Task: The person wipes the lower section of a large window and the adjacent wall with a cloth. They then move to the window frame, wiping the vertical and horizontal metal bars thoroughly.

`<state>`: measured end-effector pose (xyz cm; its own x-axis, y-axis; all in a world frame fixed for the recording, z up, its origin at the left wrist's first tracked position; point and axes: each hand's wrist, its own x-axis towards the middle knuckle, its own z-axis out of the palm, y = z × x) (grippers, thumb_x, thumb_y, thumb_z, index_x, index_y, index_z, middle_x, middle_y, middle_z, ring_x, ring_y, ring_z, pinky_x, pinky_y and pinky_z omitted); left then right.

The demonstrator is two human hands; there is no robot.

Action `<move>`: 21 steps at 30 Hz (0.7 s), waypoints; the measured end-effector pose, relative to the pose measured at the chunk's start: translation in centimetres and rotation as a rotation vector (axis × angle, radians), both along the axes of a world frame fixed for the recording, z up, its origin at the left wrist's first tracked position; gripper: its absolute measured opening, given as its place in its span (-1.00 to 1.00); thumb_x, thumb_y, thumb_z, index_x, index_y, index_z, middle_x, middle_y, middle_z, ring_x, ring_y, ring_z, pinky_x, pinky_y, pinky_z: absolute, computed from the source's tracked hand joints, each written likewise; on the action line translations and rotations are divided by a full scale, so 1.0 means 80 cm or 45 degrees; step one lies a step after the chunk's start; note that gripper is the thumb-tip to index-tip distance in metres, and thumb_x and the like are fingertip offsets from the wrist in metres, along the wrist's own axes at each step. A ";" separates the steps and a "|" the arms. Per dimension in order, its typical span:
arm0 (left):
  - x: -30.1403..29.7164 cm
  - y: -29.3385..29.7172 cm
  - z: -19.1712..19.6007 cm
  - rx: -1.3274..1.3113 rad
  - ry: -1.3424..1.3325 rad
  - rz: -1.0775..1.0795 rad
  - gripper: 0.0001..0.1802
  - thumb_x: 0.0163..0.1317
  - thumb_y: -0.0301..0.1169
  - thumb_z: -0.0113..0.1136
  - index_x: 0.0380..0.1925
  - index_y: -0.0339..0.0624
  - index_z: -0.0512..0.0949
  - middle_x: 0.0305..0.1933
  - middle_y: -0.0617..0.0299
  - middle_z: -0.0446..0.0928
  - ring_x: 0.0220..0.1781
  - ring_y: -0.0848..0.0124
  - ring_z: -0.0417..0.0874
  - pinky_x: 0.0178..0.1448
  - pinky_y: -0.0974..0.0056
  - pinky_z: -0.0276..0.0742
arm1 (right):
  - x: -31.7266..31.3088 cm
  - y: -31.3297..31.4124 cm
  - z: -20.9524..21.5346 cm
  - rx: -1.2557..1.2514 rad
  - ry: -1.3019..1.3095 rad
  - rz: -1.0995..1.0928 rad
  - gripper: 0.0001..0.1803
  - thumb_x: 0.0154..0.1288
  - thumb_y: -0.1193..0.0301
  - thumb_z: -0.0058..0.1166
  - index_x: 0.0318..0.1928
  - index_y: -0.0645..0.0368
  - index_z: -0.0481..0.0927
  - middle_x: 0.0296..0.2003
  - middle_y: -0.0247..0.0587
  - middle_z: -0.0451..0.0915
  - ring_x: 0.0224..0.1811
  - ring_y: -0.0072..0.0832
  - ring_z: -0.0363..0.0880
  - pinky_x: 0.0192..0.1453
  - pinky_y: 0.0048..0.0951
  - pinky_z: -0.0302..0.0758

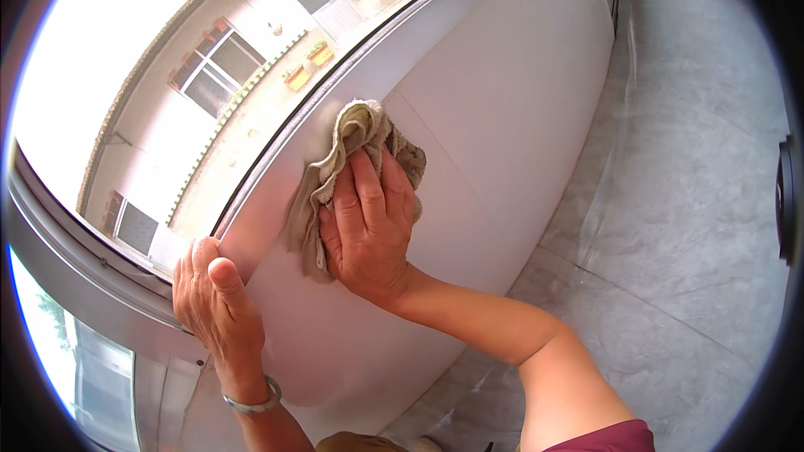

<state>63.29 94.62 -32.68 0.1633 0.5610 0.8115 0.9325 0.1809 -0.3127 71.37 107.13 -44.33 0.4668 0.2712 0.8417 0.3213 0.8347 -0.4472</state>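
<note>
Fabric of a maroon sleeve (607,439) lay well up the person's right arm (477,318), leaving it bare below. A rounded silver-coloured metal bangle (254,399) circled the left wrist. Beyond it the left hand (222,310) stood upright at the corner of the grey metal window frame (92,289), thumb apart from bent fingers and no loose object visible in it. Its placing suggested a brace for the leaning body, though whether it truly gripped the frame could not be told.

The right hand (368,238) was closed on a bunched, greyish-beige cloth of soft, thick fabric (356,130), its fingers sunk into the folds. The cloth lay against the smooth white panel (494,117) below the glass, near its dark upper edge; the hand sat on top, seemingly so that pressure could spread through the padding. Loose folds stuck out past the fingertips and beside the thumb.

Past the panel's foot stretched a grey, faintly streaked floor (678,167) with thin straight seams. Farthest off, through the window, stood a pale-walled building (155,109) and two yellow rectangular planters (297,77) with green plants.
</note>
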 end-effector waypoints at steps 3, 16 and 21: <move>0.005 0.008 -0.007 0.019 -0.020 0.020 -0.21 0.51 0.22 -0.68 -0.49 -0.22 0.30 -0.46 0.04 0.29 -0.35 0.02 0.36 -0.19 0.03 0.28 | 0.002 -0.009 -0.010 0.052 -0.097 0.005 -0.57 0.17 0.42 0.15 0.02 0.44 0.60 0.19 0.07 0.44 0.22 0.11 0.39 0.21 0.00 0.41; 0.020 0.004 0.014 -0.063 -0.064 0.032 -0.25 0.54 0.18 -0.60 -0.50 -0.24 0.29 -0.42 -0.02 0.33 -0.27 -0.03 0.40 -0.10 -0.01 0.33 | -0.106 -0.152 -0.062 0.857 -0.676 0.712 -0.57 0.06 0.37 0.07 -0.04 0.30 0.64 0.16 -0.06 0.51 0.38 -0.08 0.34 0.55 -0.04 0.16; 0.050 0.070 -0.009 -0.088 0.008 -0.016 -0.26 0.53 0.19 -0.56 -0.50 -0.23 0.30 -0.43 -0.04 0.32 -0.27 -0.04 0.39 -0.09 -0.02 0.33 | -0.013 -0.034 -0.037 0.963 -0.772 0.893 -0.53 0.05 0.38 0.09 0.02 0.29 0.62 0.13 -0.11 0.55 0.35 -0.16 0.38 0.55 -0.11 0.16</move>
